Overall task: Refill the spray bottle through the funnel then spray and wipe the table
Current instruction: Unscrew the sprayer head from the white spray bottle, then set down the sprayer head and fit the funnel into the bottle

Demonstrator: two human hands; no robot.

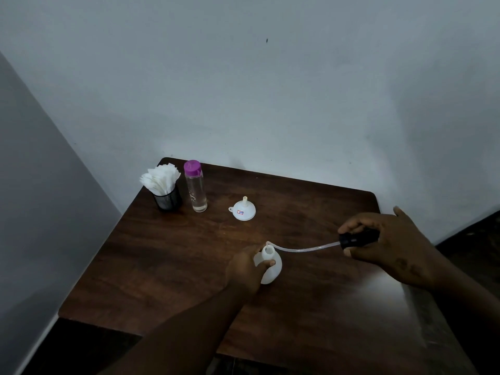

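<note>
A: Where's the spray bottle [272, 266]?

B: Near the middle of the wooden table [167, 255], standing upright, small and white; the left hand [244, 269] is wrapped round its body, thumb across the front, fingers closed on it; the neck is open.

A: And the sprayer?

B: The black spray head [357, 239] is off and held out to the right; the right hand [389, 244] pinches it between thumb and fingertips, little finger lifted; its clear dip tube [305, 249] arcs back toward the bottle, the tip at the rim of the neck, whether just inside or just out I cannot tell.

A: So which step is this?

B: Opening the bottle, I'd say; filling has not begun; the white funnel [243, 211] lies mouth-down on the table beyond the bottle, spout up, apart from it.

A: Next?

B: My guess: draw the tube clear and set the head down; turn the funnel over and seat its spout in the neck; then uncap the clear bottle with the purple lid [195, 186] at the back left, which holds some liquid; the tissues in the black mesh cup [165, 189] beside it wait for the wiping.
</note>
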